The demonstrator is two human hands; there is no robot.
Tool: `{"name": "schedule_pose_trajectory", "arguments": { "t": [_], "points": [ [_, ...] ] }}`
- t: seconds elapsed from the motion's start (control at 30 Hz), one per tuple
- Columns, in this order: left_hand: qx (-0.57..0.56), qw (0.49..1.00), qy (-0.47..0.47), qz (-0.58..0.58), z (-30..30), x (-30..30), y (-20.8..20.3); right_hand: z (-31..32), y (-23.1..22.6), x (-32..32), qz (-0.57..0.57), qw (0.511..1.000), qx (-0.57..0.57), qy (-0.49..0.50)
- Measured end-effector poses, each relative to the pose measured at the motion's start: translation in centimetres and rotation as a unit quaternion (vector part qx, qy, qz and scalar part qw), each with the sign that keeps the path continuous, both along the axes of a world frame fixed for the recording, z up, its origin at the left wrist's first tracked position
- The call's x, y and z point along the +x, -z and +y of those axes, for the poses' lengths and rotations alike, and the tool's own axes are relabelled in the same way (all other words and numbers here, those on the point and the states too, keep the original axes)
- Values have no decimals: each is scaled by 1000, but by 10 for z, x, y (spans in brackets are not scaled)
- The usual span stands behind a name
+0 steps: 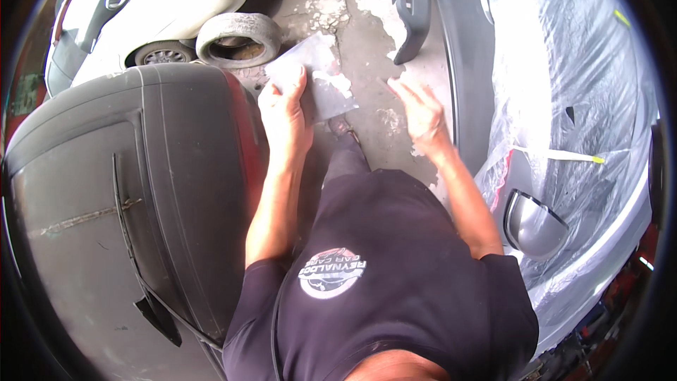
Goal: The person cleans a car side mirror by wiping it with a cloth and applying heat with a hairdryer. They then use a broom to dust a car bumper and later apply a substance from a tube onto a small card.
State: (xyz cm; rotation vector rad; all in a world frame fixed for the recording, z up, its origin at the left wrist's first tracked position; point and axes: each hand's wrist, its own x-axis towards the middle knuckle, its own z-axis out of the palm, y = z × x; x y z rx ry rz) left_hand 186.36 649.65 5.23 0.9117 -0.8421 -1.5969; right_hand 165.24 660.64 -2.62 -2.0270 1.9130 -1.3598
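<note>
left: bumper panel [141, 190] lay beside the left hand [285, 116]
ahead: tyre [238, 39]
right: plastic-wrapped car [585, 120], side mirror [532, 224]

Both bare forearms extend forward. Left hand [284, 114] closed in a grip, thumb up. Right hand [419, 112] open, fingers spread, palm down.

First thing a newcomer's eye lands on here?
Probably the left hand at centre, gripping a flat grey mixing board smeared with pale filler, while the right hand hangs open beside it. Next, the big dark grey bumper filling the left, and the plastic-masked car on the right.
</note>
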Motion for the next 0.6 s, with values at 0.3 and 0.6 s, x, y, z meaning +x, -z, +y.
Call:
{"name": "schedule_pose_trajectory", "arguments": {
  "t": [0.3,0.6],
  "points": [
    [-113,977,24,-178,-183,-7,19,-198,-88,15,119,980,47,-150],
    [-43,989,-26,-141,-298,-29,38,-310,-58,-4,113,972,95,-183]
  ]
}}
